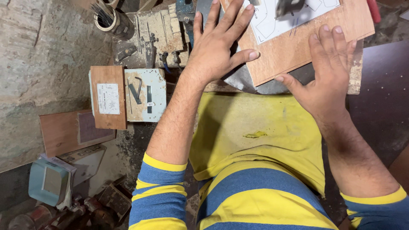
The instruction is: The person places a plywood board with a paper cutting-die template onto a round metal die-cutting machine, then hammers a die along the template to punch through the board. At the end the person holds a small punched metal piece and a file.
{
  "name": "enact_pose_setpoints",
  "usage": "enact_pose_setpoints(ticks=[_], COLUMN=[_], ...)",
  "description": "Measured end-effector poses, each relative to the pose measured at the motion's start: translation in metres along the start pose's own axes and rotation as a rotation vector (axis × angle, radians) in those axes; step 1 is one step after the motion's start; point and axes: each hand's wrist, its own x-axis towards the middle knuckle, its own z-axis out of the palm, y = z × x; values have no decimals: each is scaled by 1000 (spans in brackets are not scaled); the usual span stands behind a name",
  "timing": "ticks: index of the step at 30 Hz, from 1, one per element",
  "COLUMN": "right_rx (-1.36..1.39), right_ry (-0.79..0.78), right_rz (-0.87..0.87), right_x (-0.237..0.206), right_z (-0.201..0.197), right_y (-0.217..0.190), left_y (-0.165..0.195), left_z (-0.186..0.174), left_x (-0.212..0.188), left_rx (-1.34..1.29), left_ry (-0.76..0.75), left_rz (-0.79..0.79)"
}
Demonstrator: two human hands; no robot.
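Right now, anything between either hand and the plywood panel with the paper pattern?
Nothing visible. The left hand lies flat on the left edge of the brown rectangular plywood panel, fingers spread. The right hand presses flat on its lower right corner. The white paper pattern sits farther up, clear of the right hand.

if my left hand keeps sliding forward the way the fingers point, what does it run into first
Probably the white paper pattern stuck on the plywood board. The left hand lies flat on the board's left edge, fingers aimed up and slightly right. Beyond that sits a blurred metal machine part, though its height is unclear.
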Motion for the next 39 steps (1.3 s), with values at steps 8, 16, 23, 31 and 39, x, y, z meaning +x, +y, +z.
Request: enact_pose_setpoints(ticks=[8,16,23,31,39], right_rx=[-15,18,11,28,37], right_ry=[-11,-23,-26,-9,3], right_rz=[5,42,26,10,5], right_x=[0,-3,0,2,4], right_z=[-3,-2,-1,-2,0], right_y=[-4,-5,2,4,5], left_y=[3,1,0,0,1], left_z=[-5,-3,-2,-2,1], left_x=[0,1,2,1,4], left_rx=[8,17,21,4,27], left_ry=[-4,3,25,28,23], left_rz=[-3,19,21,15,-4])
